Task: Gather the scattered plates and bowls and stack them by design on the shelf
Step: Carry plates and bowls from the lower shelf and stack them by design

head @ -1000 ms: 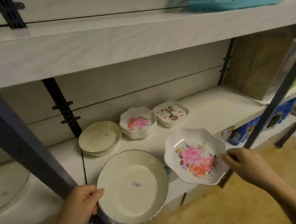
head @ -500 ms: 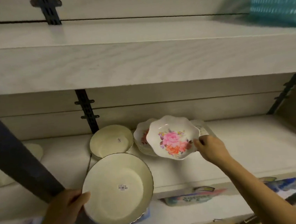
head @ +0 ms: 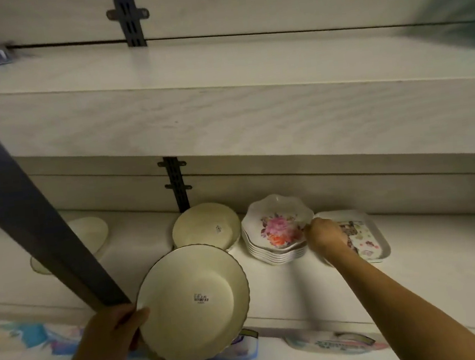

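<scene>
Shelf board [head: 432, 265] is seen running wide and open right of one patterned tray [head: 368, 239]. One cream plate [head: 193, 301] is gripped at its rim by the left hand [head: 109, 337], over the front edge. One floral bowl [head: 279, 228] is seated atop one stack [head: 276, 256], its rim pinched by the right hand [head: 322, 234]; one cream bowl [head: 206, 227] stands just beside.

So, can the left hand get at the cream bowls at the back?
Probably yes: the cream bowls lie just behind the large plate that the left hand grips, nothing between.
</scene>
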Motion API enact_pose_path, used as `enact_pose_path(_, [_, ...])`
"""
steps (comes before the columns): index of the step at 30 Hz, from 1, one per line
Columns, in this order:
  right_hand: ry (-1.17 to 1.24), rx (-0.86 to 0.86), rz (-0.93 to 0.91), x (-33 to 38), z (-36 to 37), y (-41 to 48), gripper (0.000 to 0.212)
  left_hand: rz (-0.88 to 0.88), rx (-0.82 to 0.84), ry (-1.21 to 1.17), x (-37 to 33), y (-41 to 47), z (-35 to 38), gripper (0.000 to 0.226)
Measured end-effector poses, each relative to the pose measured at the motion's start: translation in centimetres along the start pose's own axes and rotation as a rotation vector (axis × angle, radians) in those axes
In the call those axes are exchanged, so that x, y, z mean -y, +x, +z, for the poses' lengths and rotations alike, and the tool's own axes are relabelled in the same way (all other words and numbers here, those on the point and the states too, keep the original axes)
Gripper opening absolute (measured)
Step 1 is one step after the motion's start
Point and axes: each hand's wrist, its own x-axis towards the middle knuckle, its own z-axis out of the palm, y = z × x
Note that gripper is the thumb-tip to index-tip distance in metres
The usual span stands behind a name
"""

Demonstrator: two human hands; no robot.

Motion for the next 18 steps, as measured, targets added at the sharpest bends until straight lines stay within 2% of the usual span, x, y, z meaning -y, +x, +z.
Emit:
enact_pose_path(6, [-0.292, 0.037, -0.090, -0.2, 0.0, -0.5, 0.035, -0.010, 0.010, -0.037, -0.1, 0.4, 0.3, 0.036])
enact_pose_path(11, [-0.264, -0.023, -0.120, -1.1, -1.0, -1.7, 0.055, 0.021, 0.014, -0.060, -0.2, 1.0, 0.8, 0.038])
enact_pose_path(14, [-0.265, -0.036, -0.208, -2.5, -1.7, -3.8, 0.050, 0.045, 0.032, -0.073, -0.6, 1.4, 1.5, 0.038])
enact_pose_path(18, [-0.289, -0.010, -0.328, -4.5, -3.5, -7.4, 0.036, -0.012, 0.008, -0.126, -2.1, 1.9, 2.6, 0.025])
